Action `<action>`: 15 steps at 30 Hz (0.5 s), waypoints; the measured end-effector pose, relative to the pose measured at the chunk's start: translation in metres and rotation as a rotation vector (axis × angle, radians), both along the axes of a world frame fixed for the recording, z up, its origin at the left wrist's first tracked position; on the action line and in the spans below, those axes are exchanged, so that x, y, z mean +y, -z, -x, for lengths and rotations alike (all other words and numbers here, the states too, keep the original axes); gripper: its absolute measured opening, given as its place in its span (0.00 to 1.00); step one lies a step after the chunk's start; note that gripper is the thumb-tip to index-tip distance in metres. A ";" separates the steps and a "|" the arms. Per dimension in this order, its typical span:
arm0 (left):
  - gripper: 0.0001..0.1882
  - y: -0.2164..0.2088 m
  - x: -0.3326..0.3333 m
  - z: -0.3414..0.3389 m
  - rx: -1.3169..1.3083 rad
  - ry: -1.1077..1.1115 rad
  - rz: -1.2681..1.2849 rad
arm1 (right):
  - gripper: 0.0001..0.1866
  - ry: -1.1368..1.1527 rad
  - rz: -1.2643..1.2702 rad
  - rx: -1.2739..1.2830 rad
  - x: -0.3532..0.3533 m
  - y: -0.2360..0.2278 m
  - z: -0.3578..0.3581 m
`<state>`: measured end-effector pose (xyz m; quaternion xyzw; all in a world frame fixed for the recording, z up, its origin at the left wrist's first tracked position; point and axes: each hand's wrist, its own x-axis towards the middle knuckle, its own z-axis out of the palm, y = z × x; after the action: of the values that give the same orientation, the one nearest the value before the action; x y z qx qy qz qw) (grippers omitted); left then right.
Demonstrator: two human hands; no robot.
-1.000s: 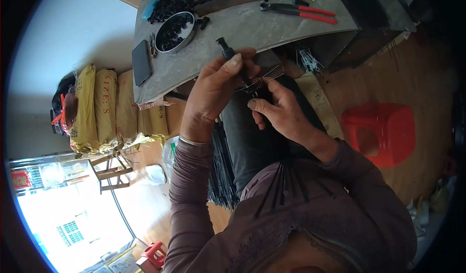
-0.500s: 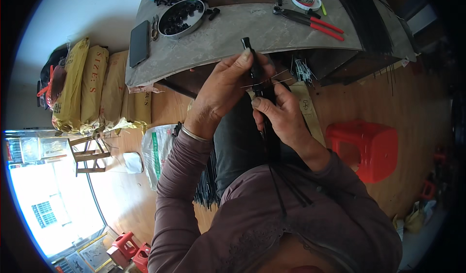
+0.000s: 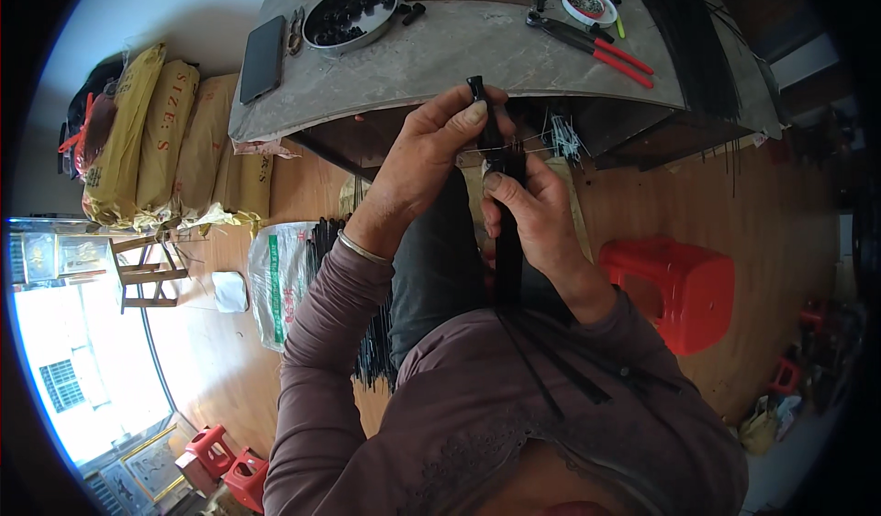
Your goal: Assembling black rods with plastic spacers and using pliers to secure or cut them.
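My left hand (image 3: 427,144) is closed around a black flared handle-like piece (image 3: 475,86), its top end sticking up past the thumb. Just below it, my right hand (image 3: 543,218) grips a bundle of flat black strips (image 3: 507,273) that runs down toward my lap. Between the hands a thin wire (image 3: 532,154) crosses the black work and sticks out to the side. Where the piece and the strips meet is partly hidden by my fingers. Several loose black strips (image 3: 569,378) lie across my shirt front.
On the grey table (image 3: 450,62) are a metal bowl (image 3: 367,37) of black parts, red-handled pliers (image 3: 615,55), a phone (image 3: 263,60), scissors (image 3: 295,32), and a white round lid (image 3: 589,7) with small bits. A red stool (image 3: 702,282) stands right; yellow sacks (image 3: 128,144) stand left.
Both hands stay close together on the black work. The strips below my right hand now show as a wider bundle, and the wire lies at a different angle. The whole view has shifted slightly.
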<state>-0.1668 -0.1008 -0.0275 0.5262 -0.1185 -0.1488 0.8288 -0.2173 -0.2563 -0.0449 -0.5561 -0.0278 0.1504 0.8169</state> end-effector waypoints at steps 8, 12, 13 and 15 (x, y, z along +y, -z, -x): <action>0.18 -0.003 -0.005 0.007 0.079 -0.052 0.001 | 0.08 -0.004 -0.028 0.018 0.001 0.004 -0.003; 0.20 0.001 -0.002 0.006 0.122 -0.030 0.107 | 0.07 -0.091 -0.128 0.041 -0.004 0.006 -0.007; 0.20 0.003 -0.001 0.005 0.142 0.004 0.194 | 0.07 -0.083 -0.130 0.039 -0.004 0.007 -0.008; 0.21 0.007 -0.003 0.005 0.182 -0.009 0.224 | 0.07 -0.089 -0.227 0.084 -0.003 0.008 -0.009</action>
<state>-0.1721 -0.1043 -0.0346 0.4154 -0.0563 -0.1779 0.8903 -0.2084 -0.2588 -0.0529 -0.4514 -0.0349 0.2056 0.8676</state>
